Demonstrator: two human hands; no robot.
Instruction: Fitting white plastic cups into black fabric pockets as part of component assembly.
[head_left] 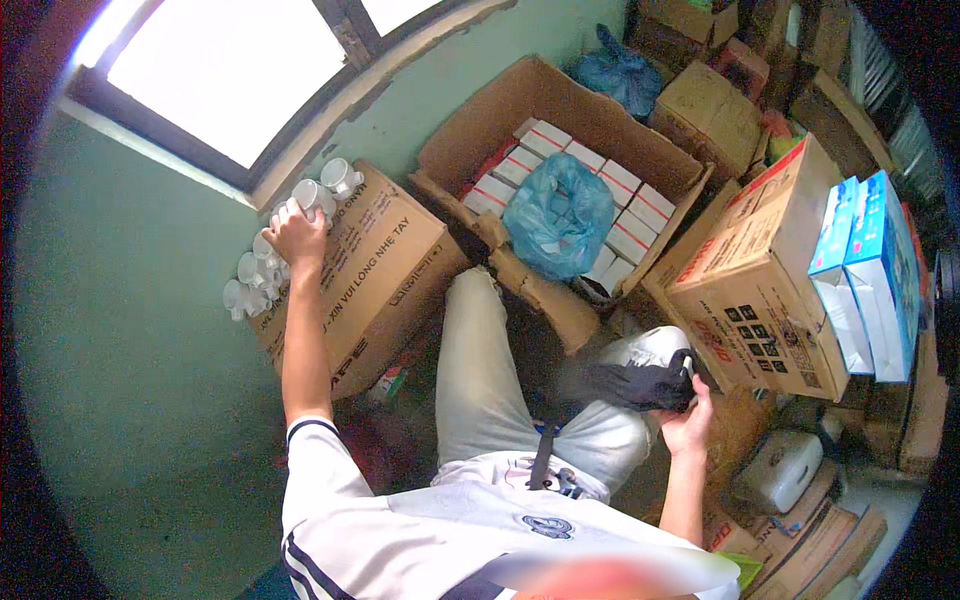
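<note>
At the far left, my left hand [297, 238] reaches over a large cardboard box [365, 270], its fingers curled onto a clear glass mug [312, 194]. More clear mugs stand in a row along the box's wall-side edge, one mug [341, 178] beyond my fingers and several nearer me, such as this mug [237, 296]. Over my right knee, my right hand [688, 420] grips a bunched black cloth [632, 386]. Part of the cloth is blurred, and the fingers behind it are partly hidden.
Ahead stands an open carton [480, 120] of small white boxes [632, 235], with a crumpled blue plastic bag [560, 218] on top. To the right, a closed carton [765, 300] sits beside blue-and-white boxes [880, 275]. A window [240, 75] is above the mugs.
</note>
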